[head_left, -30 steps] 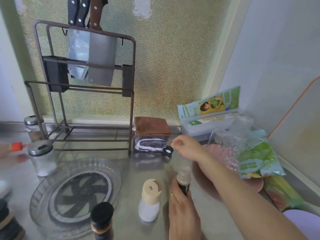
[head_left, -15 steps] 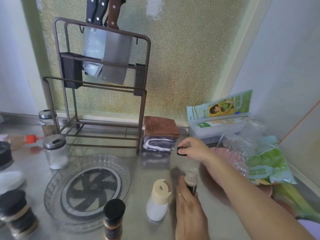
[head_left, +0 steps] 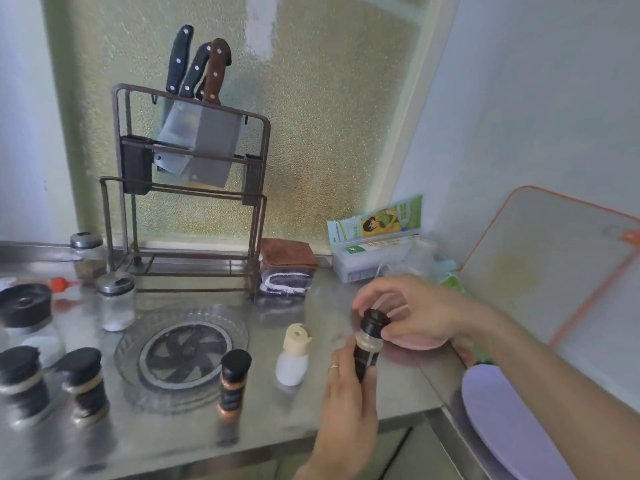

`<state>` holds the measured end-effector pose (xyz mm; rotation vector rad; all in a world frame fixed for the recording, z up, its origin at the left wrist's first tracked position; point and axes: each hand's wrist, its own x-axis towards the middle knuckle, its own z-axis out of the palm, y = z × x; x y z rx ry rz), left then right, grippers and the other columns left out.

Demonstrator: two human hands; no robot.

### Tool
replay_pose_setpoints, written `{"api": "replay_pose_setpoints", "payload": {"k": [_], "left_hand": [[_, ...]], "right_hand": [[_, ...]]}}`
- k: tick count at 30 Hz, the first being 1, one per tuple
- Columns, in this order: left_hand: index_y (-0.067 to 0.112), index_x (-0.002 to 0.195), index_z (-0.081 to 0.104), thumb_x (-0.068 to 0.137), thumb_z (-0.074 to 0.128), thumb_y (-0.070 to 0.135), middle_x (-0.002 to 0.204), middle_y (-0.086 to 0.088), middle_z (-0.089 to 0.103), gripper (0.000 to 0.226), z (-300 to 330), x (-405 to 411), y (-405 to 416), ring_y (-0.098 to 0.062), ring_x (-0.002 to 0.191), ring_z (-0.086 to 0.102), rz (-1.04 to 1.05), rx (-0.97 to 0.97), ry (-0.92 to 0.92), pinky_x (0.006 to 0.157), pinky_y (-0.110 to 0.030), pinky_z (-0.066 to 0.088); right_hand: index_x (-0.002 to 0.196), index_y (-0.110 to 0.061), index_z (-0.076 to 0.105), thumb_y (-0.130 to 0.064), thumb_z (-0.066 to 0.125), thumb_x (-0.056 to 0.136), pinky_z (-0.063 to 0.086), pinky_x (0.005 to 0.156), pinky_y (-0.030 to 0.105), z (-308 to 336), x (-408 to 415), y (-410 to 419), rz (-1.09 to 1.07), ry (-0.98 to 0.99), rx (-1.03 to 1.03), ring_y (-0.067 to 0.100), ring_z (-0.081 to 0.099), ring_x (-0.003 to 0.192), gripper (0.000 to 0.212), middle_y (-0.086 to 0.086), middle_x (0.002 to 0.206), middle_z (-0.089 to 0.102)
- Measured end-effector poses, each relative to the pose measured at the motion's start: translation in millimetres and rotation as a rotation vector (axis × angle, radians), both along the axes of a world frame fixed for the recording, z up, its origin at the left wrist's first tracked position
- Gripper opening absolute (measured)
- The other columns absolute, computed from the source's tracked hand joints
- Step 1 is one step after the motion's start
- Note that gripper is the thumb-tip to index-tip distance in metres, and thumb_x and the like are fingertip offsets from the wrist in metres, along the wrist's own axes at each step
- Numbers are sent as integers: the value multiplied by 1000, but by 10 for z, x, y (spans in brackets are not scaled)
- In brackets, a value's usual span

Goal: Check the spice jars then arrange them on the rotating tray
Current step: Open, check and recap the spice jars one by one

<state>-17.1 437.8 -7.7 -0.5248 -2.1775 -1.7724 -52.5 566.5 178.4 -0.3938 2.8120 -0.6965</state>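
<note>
My left hand [head_left: 348,396] grips the body of a small dark spice jar [head_left: 367,351] above the steel counter. On the jar's top sits its black cap [head_left: 374,322], with the fingers of my right hand [head_left: 414,311] closed around it. The clear rotating tray [head_left: 181,355] lies flat to the left with nothing on it. A white bottle with a cream flip cap [head_left: 293,355] and a black-capped brown jar [head_left: 233,382] stand between tray and hands. Two black-lidded jars [head_left: 83,382] stand at the left front. Two glass shakers with metal lids [head_left: 116,299] stand behind the tray.
A metal knife rack [head_left: 187,188] with cleavers stands at the back. Folded cloths [head_left: 287,268] lie beside it. Boxes and bags [head_left: 377,247] fill the right corner. A cutting board [head_left: 561,265] leans on the right wall, and a purple plate [head_left: 509,420] sits low right.
My right hand picked the black cap off the counter near the cloths and brought it onto the jar held in my left hand. The camera swung left and down.
</note>
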Motion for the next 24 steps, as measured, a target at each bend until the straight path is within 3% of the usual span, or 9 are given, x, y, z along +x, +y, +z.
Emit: {"api": "replay_pose_setpoints", "payload": {"k": [3, 5, 8, 11, 15, 17, 19, 22, 24], "left_hand": [[34, 146, 40, 104, 47, 34, 125, 15, 58, 43, 242, 234, -327, -3, 110, 53, -41, 55, 94, 92, -19, 43], [36, 145, 42, 104, 51, 29, 118, 19, 57, 43, 362, 371, -585, -2, 101, 54, -53, 52, 160, 86, -17, 45], [48, 141, 38, 102, 55, 30, 119, 18, 56, 46, 503, 530, -989, -2, 96, 55, -23, 9, 236, 79, -10, 43], [42, 141, 43, 100, 58, 30, 117, 14, 57, 45, 594, 634, -1424, 1, 91, 54, 4, -52, 276, 78, -7, 41], [31, 142, 48, 99, 59, 31, 123, 17, 56, 44, 663, 645, -1952, 0, 111, 55, 47, -105, 286, 88, -16, 46], [30, 141, 49, 98, 60, 28, 124, 17, 57, 44, 689, 655, -2155, -1, 115, 55, 64, -120, 288, 94, -17, 45], [33, 140, 49, 98, 60, 29, 122, 18, 57, 43, 690, 650, -2325, -1, 114, 56, 90, -126, 286, 95, -16, 44], [38, 137, 47, 98, 58, 34, 117, 19, 59, 41, 695, 626, -2512, -3, 110, 57, 130, -131, 273, 93, -17, 45], [36, 135, 49, 97, 58, 34, 115, 19, 59, 39, 692, 610, -2605, -3, 110, 57, 135, -137, 262, 92, -19, 46]], "right_hand": [[116, -34, 70, 9, 71, 82, 54, 94, 17, 288, 330, -244, 66, 21, 37, 5, 66, 108, 54, -30, 104, 71], [117, -34, 70, 2, 75, 84, 54, 93, 17, 440, 489, -440, 94, 52, 60, 4, 68, 106, 49, -28, 104, 71], [113, -38, 68, -34, 79, 87, 55, 85, 22, 544, 633, -791, 104, 137, 166, 5, 69, 89, 28, -16, 98, 72], [115, -43, 63, -57, 74, 84, 55, 85, 27, 608, 745, -1183, 142, 211, 275, 3, 67, 90, 35, -14, 100, 70], [112, -42, 64, -34, 81, 84, 59, 82, 31, 693, 767, -1583, 230, 142, 156, 8, 71, 90, 33, -12, 105, 69], [105, -36, 67, -43, 75, 89, 59, 80, 33, 684, 721, -1796, 222, 160, 191, 10, 74, 81, 19, -8, 95, 75], [110, -39, 65, -55, 73, 85, 58, 83, 32, 703, 697, -1973, 237, 193, 237, 5, 71, 85, 31, -12, 99, 73], [121, -42, 60, -40, 82, 83, 58, 86, 31, 742, 663, -2164, 304, 159, 220, 5, 69, 90, 44, -16, 110, 67], [115, -38, 64, -44, 74, 88, 59, 85, 36, 713, 618, -2292, 304, 180, 267, 6, 72, 82, 30, -11, 101, 73]]}}
